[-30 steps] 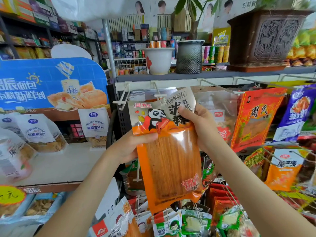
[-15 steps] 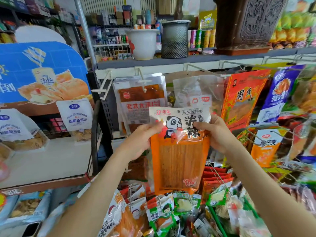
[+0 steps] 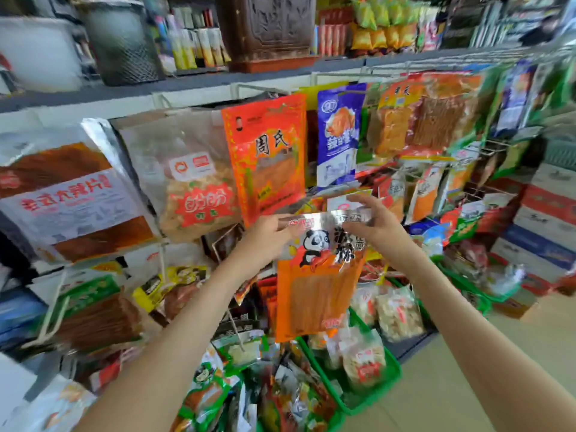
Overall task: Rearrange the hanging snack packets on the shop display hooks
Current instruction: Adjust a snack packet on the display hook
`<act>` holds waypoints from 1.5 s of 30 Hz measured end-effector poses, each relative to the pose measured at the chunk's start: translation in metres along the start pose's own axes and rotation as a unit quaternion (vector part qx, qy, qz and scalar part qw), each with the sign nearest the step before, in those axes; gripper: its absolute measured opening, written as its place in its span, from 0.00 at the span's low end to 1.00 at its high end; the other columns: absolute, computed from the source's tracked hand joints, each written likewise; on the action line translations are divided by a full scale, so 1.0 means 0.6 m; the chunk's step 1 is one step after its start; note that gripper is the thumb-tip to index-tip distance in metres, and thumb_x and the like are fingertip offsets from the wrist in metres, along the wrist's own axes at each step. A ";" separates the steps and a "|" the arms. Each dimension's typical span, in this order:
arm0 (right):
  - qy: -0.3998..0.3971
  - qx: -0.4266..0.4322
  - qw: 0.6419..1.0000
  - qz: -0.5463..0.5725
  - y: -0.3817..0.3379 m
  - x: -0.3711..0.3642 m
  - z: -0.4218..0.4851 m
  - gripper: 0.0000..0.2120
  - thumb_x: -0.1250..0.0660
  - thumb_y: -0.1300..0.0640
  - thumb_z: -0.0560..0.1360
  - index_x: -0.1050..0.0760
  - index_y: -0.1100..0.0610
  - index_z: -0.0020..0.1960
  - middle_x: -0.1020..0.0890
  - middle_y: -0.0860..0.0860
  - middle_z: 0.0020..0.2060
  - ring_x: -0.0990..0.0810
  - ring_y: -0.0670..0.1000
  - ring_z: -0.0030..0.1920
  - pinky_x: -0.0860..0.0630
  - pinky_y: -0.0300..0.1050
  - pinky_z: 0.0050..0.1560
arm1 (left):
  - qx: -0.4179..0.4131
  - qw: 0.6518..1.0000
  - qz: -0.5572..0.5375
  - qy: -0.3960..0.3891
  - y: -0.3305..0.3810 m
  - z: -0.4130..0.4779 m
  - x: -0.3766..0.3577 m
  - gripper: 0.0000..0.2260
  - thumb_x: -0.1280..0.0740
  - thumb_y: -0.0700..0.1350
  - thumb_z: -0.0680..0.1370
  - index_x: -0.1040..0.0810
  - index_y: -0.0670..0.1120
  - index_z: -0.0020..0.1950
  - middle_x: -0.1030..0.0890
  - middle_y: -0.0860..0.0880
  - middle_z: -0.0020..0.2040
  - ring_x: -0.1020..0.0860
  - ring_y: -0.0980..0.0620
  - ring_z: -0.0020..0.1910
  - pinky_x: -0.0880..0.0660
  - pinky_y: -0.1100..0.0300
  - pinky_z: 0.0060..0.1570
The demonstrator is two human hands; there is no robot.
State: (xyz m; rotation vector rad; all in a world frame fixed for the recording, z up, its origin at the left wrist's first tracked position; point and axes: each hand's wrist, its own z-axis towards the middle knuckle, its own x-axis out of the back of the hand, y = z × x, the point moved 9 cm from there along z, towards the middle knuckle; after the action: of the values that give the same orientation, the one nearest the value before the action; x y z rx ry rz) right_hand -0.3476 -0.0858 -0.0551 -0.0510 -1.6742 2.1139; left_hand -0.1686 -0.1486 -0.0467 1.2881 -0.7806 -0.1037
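An orange snack packet with a panda picture [image 3: 318, 291] hangs between my hands in front of the display. My left hand [image 3: 268, 235] pinches its top left corner. My right hand [image 3: 374, 222] holds the top right edge, fingers curled over the silver header. Just above it hangs a red-orange packet [image 3: 265, 157] on a wire hook, with a blue packet [image 3: 338, 135] to its right. The frame is blurred by head motion.
Large clear packets [image 3: 193, 176] and a brown-and-white packet [image 3: 71, 198] hang at the left. More packets [image 3: 424, 120] fill hooks at the right. Green baskets [image 3: 374, 388] of snacks sit below. Stacked cartons [image 3: 542, 219] stand at the far right. A shelf edge [image 3: 187, 85] runs above.
The panda packet came off the upper left hook and both hands carried it down and right, below the red-orange packet. My view swung to the right.
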 end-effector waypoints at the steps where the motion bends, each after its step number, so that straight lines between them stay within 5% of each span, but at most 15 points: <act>1: 0.012 0.013 0.999 -0.026 0.008 0.043 -0.006 0.23 0.31 0.65 0.72 0.32 0.53 0.64 0.26 0.46 0.43 0.27 0.41 0.33 0.31 0.34 0.38 | -0.010 1.000 0.017 -0.008 0.013 0.014 -0.041 0.15 0.35 0.51 0.78 0.19 0.41 0.52 0.29 0.61 0.55 0.27 0.67 0.49 0.26 0.54 0.52; 4: 0.030 0.071 0.966 -0.247 0.040 0.164 -0.013 0.22 0.31 0.57 0.73 0.30 0.49 0.66 0.25 0.49 0.56 0.27 0.49 0.54 0.37 0.41 0.58 | -0.038 0.996 0.074 -0.037 0.053 0.054 -0.172 0.20 0.36 0.54 0.77 0.19 0.36 0.50 0.25 0.52 0.54 0.29 0.59 0.51 0.33 0.63 0.44; 7: 0.007 0.057 0.928 -0.369 0.094 0.263 -0.021 0.11 0.33 0.49 0.74 0.22 0.46 0.56 0.24 0.45 0.57 0.35 0.52 0.63 0.45 0.53 0.61 | -0.046 0.993 0.092 -0.063 0.087 0.093 -0.305 0.19 0.37 0.52 0.78 0.20 0.36 0.44 0.21 0.40 0.57 0.20 0.51 0.41 0.28 0.56 0.38; 9: 0.026 0.013 0.936 -0.351 0.139 0.333 -0.028 0.07 0.33 0.52 0.74 0.21 0.51 0.51 0.22 0.45 0.51 0.34 0.51 0.60 0.47 0.47 0.58 | -0.044 0.991 0.100 -0.076 0.103 0.124 -0.387 0.17 0.37 0.52 0.78 0.22 0.37 0.45 0.20 0.40 0.55 0.23 0.55 0.33 0.25 0.57 0.39; 13: 0.100 -0.017 0.948 -0.302 0.218 0.490 -0.029 0.05 0.33 0.56 0.70 0.21 0.47 0.40 0.18 0.44 0.42 0.26 0.48 0.53 0.44 0.45 0.56 | -0.033 0.989 0.105 -0.094 0.139 0.192 -0.529 0.15 0.35 0.52 0.78 0.23 0.46 0.60 0.24 0.51 0.45 0.26 0.51 0.39 0.28 0.62 0.42; 16: 0.141 -0.028 0.931 -0.336 0.263 0.604 -0.020 0.03 0.32 0.57 0.72 0.20 0.50 0.42 0.19 0.45 0.40 0.30 0.44 0.48 0.50 0.41 0.44 | -0.044 0.984 0.117 -0.125 0.172 0.256 -0.633 0.04 0.35 0.51 0.77 0.22 0.52 0.47 0.26 0.57 0.37 0.28 0.55 0.38 0.32 0.58 0.43; 18: 0.156 -0.024 0.929 -0.334 0.295 0.678 -0.007 0.03 0.31 0.57 0.72 0.20 0.52 0.41 0.20 0.47 0.36 0.31 0.45 0.46 0.46 0.43 0.51 | -0.050 0.976 0.137 -0.161 0.189 0.311 -0.706 0.09 0.34 0.51 0.77 0.20 0.51 0.39 0.23 0.53 0.33 0.25 0.54 0.35 0.32 0.57 0.40; 23: 0.127 -0.066 0.932 -0.333 0.410 0.866 0.060 0.05 0.36 0.47 0.67 0.24 0.45 0.34 0.24 0.42 0.31 0.27 0.48 0.42 0.32 0.57 0.52 | -0.075 0.947 0.196 -0.243 0.234 0.469 -0.901 0.15 0.35 0.52 0.77 0.20 0.40 0.47 0.19 0.46 0.42 0.22 0.51 0.43 0.30 0.61 0.41; 28: 0.105 -0.055 0.904 -0.411 0.469 1.033 0.129 0.05 0.33 0.56 0.74 0.20 0.51 0.41 0.24 0.39 0.37 0.33 0.45 0.48 0.49 0.44 0.53 | -0.155 0.905 0.290 -0.271 0.330 0.587 -1.102 0.12 0.38 0.55 0.79 0.20 0.49 0.50 0.24 0.51 0.35 0.24 0.50 0.38 0.35 0.59 0.30; 32: 0.152 -0.073 0.902 -0.399 0.528 1.185 0.183 0.06 0.33 0.57 0.73 0.20 0.51 0.39 0.20 0.43 0.37 0.29 0.48 0.47 0.42 0.51 0.56 | -0.172 0.909 0.286 -0.248 0.394 0.694 -1.227 0.12 0.41 0.54 0.80 0.21 0.52 0.57 0.25 0.55 0.33 0.27 0.56 0.30 0.32 0.59 0.28; 36: 0.146 -0.061 0.899 -0.408 0.599 1.301 0.252 0.04 0.34 0.56 0.74 0.21 0.51 0.42 0.27 0.36 0.35 0.37 0.46 0.47 0.40 0.54 0.58 | -0.131 0.924 0.276 -0.229 0.397 0.806 -1.332 0.12 0.41 0.50 0.81 0.21 0.48 0.57 0.19 0.47 0.42 0.22 0.48 0.35 0.24 0.51 0.38; 42: 0.074 -0.122 0.917 -0.371 0.759 1.434 0.361 0.14 0.36 0.52 0.75 0.28 0.51 0.60 0.25 0.49 0.57 0.33 0.53 0.62 0.42 0.57 0.65 | -0.055 0.934 0.321 -0.148 0.342 0.942 -1.430 0.12 0.43 0.45 0.82 0.22 0.43 0.46 0.28 0.47 0.29 0.32 0.49 0.25 0.41 0.60 0.23; 45: 0.018 -0.159 0.938 -0.309 0.855 1.465 0.412 0.18 0.36 0.55 0.76 0.33 0.53 0.66 0.28 0.51 0.61 0.34 0.54 0.64 0.37 0.56 0.65 | -0.026 0.927 0.354 -0.119 0.309 0.999 -1.468 0.11 0.44 0.44 0.82 0.22 0.49 0.54 0.29 0.50 0.28 0.37 0.54 0.21 0.45 0.62 0.19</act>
State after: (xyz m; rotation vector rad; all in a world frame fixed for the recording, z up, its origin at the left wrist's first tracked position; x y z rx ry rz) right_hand -1.3747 -0.0837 -0.2585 0.2976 -1.7074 1.3649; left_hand -1.2307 -0.1557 -0.2495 0.8856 -1.4020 0.3054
